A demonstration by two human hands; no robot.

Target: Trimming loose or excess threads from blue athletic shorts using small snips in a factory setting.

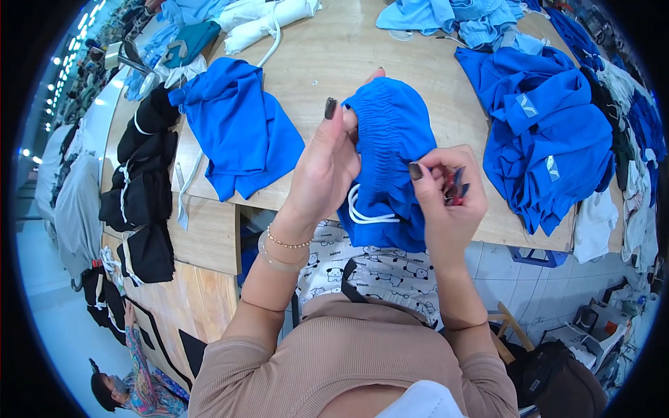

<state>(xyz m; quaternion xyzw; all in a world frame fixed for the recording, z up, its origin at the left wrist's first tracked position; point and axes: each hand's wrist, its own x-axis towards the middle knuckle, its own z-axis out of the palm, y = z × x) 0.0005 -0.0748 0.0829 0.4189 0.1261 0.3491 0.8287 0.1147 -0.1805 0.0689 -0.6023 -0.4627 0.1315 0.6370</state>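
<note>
A blue garment (394,132) with a gathered elastic waistband is up in front of me, over the table's near edge. My left hand (324,160) holds it at its left side, thumb up and the other fingers partly hidden behind the cloth. A white drawstring (366,212) loops out below the gathers. My right hand (453,195) is closed at the garment's right edge, thumb and forefinger pinched together. In its palm sits a small red and dark tool, apparently thread snips (456,187); whether the fingertips also pinch a thread is too small to tell.
On the wooden table (334,56), a blue cloth piece (240,129) lies left and a heap of blue garments (543,132) right. Tied black bundles (143,167) line the left side. Light blue cloth (453,21) lies at the back. Another person (132,386) is at lower left.
</note>
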